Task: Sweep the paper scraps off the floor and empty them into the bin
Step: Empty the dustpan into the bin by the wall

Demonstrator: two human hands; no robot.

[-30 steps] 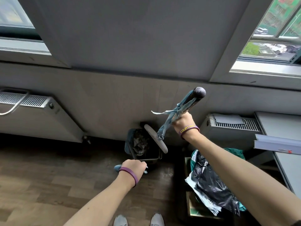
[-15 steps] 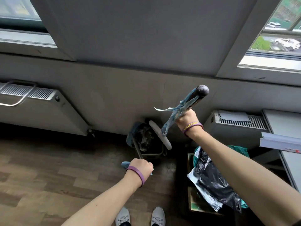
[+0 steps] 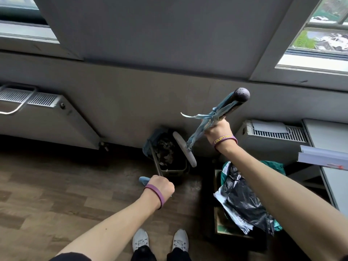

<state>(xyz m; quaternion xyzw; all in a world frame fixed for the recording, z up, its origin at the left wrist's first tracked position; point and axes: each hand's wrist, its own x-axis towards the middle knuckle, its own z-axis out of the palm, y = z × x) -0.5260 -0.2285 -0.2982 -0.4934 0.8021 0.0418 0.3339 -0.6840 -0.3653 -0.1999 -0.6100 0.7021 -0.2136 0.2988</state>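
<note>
Now: tipping the dustpan into the bin

The left hand [image 3: 160, 187] grips the long dustpan [image 3: 149, 146] handle. Its axis runs from the hand towards the wall, with the pan tilted over the bin [image 3: 174, 171]. Paper scraps [image 3: 165, 151] seem to lie inside, though it is dim. The right hand [image 3: 218, 130] clasps the broom [image 3: 231, 106] stick, which slants up to the right. Next probably comes a shake to clear the pan.

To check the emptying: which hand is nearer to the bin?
Left. The left hand grips the dustpan handle just before the bin; the right hand holds the broom higher, rightward.
</note>
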